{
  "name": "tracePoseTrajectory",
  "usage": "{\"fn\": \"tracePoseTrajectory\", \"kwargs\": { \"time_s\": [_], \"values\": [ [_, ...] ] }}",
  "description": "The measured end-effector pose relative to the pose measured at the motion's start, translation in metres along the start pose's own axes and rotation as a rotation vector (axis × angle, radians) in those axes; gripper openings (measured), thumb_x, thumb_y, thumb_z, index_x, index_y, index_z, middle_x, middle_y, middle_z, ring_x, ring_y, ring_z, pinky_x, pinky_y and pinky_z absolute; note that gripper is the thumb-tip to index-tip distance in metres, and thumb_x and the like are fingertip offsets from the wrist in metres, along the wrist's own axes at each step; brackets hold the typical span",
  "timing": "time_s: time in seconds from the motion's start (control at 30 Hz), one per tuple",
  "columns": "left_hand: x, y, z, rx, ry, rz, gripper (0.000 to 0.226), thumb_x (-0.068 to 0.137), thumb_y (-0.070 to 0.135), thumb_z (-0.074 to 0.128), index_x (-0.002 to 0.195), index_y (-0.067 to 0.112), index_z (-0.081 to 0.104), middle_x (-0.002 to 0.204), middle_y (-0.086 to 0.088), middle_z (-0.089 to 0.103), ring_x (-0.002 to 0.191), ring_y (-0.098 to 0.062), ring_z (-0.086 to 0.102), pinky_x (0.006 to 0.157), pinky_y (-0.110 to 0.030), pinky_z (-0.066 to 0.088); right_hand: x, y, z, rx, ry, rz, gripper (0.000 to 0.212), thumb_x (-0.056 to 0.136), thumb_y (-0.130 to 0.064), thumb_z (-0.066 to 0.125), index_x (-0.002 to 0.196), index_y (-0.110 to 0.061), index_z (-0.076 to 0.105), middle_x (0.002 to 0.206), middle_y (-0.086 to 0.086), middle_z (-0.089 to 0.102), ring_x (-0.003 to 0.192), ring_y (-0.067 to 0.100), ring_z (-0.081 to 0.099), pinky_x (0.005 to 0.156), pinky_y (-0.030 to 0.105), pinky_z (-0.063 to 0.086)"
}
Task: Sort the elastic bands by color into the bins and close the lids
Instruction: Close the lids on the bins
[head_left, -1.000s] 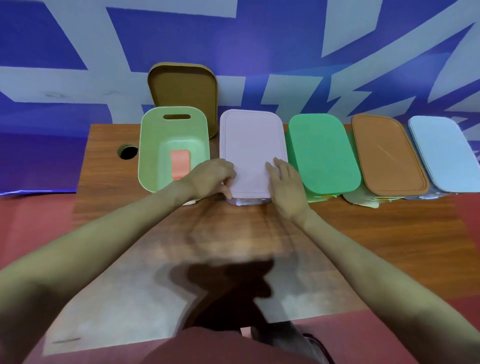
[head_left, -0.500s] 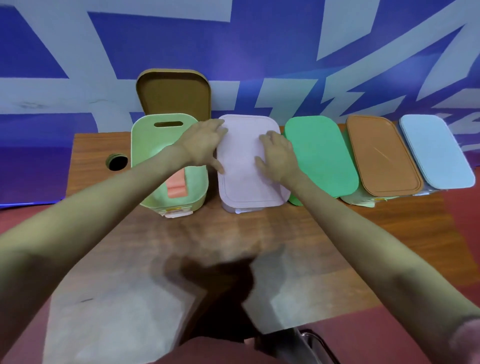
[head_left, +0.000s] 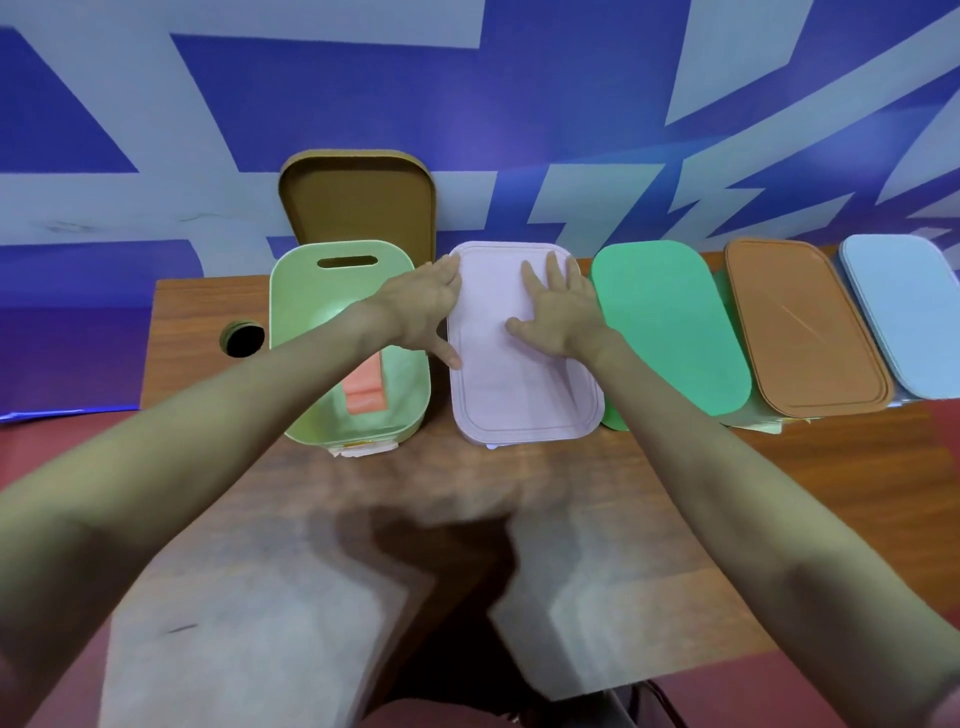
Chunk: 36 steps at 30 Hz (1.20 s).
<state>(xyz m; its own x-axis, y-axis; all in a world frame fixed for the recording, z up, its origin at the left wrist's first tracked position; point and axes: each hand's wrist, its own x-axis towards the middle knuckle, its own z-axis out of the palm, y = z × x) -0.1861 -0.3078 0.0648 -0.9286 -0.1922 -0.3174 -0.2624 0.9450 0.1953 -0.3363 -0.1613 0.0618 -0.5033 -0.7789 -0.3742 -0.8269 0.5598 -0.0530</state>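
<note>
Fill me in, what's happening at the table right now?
A person is closing bins. Both hands lie flat on the pale pink lid: left hand at its left edge, right hand on top. To the right, the green lid, brown lid and blue lid are already on. The light green bin on the left is open with orange bands inside; its tan lid leans on the wall behind.
</note>
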Motion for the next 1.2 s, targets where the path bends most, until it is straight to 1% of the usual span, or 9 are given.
{"fn": "tracePoseTrajectory", "kwargs": {
  "time_s": [0.3,0.5,0.57,0.73,0.8,0.9,1.0,1.13,1.2],
  "values": [
    [-0.005,0.000,-0.004,-0.026,0.027,0.041,0.104,0.061,0.064,0.074,0.131,-0.001,0.036,0.145,-0.016,0.028,0.132,-0.032,0.031,0.112,-0.041,0.027,0.000,-0.006,-0.009,-0.002,0.031,0.002,0.083,0.085,-0.058,0.047,0.149,-0.017,0.013,0.157,0.017,0.005,0.143,0.041,0.002,0.115,0.048,0.013],
    [-0.017,-0.008,-0.005,-0.004,0.118,0.059,0.090,0.068,0.065,0.068,0.130,0.005,0.042,0.143,-0.015,0.033,0.128,-0.029,0.034,0.105,-0.038,0.031,0.007,-0.014,-0.034,-0.101,-0.043,0.015,0.071,0.080,-0.045,0.057,0.137,-0.012,0.033,0.144,0.019,0.030,0.132,0.040,0.027,0.108,0.045,0.025],
    [-0.029,-0.016,-0.007,-0.050,0.250,-0.017,0.080,0.076,0.059,0.065,0.136,0.009,0.045,0.147,-0.014,0.035,0.133,-0.031,0.034,0.107,-0.040,0.031,0.009,-0.022,-0.042,-0.125,0.004,-0.006,0.062,0.081,-0.036,0.059,0.133,-0.008,0.037,0.138,0.019,0.037,0.128,0.038,0.034,0.106,0.043,0.029],
    [-0.057,-0.054,-0.023,-0.227,0.922,-0.481,0.035,0.091,0.027,0.052,0.119,0.006,0.054,0.120,-0.013,0.054,0.110,-0.030,0.051,0.091,-0.042,0.041,0.022,-0.061,-0.059,0.123,0.216,-0.104,0.054,0.089,-0.027,0.058,0.134,-0.007,0.036,0.133,0.016,0.046,0.119,0.033,0.048,0.099,0.042,0.040],
    [-0.064,-0.071,-0.031,-0.337,1.015,-0.689,0.033,0.092,0.025,0.050,0.119,0.006,0.051,0.120,-0.014,0.052,0.109,-0.031,0.050,0.089,-0.040,0.040,0.028,-0.078,-0.065,0.257,0.281,-0.149,0.054,0.089,-0.022,0.058,0.135,-0.006,0.034,0.133,0.016,0.045,0.118,0.032,0.049,0.094,0.040,0.044],
    [-0.065,-0.095,-0.039,-0.390,0.891,-0.837,0.039,0.094,0.028,0.053,0.125,0.004,0.049,0.125,-0.015,0.053,0.112,-0.032,0.053,0.091,-0.041,0.042,0.038,-0.100,-0.072,0.447,0.320,-0.207,0.058,0.089,-0.017,0.056,0.139,-0.007,0.029,0.137,0.014,0.041,0.114,0.029,0.051,0.088,0.036,0.046],
    [-0.060,-0.107,-0.039,-0.428,0.782,-0.775,0.036,0.092,0.022,0.057,0.123,0.003,0.053,0.121,-0.015,0.060,0.107,-0.034,0.058,0.088,-0.042,0.045,0.044,-0.115,-0.073,0.601,0.269,-0.225,0.060,0.087,-0.014,0.058,0.140,-0.010,0.028,0.134,0.013,0.039,0.105,0.026,0.054,0.092,0.036,0.049],
    [-0.061,-0.107,-0.035,-0.453,0.846,-0.654,0.029,0.092,0.008,0.050,0.120,0.004,0.059,0.113,-0.016,0.065,0.100,-0.034,0.060,0.084,-0.040,0.046,0.044,-0.118,-0.073,0.694,0.296,-0.226,0.050,0.089,-0.006,0.053,0.135,-0.013,0.036,0.123,0.012,0.039,0.080,0.017,0.055,0.085,0.024,0.047],
    [-0.069,-0.105,-0.029,-0.408,0.874,-0.639,0.028,0.092,0.006,0.046,0.114,0.006,0.064,0.108,-0.017,0.065,0.099,-0.034,0.059,0.081,-0.037,0.044,0.041,-0.115,-0.069,0.662,0.350,-0.241,0.034,0.093,-0.006,0.048,0.126,-0.012,0.046,0.113,0.009,0.042,0.083,0.017,0.055,0.090,0.028,0.048]
  ]
}}
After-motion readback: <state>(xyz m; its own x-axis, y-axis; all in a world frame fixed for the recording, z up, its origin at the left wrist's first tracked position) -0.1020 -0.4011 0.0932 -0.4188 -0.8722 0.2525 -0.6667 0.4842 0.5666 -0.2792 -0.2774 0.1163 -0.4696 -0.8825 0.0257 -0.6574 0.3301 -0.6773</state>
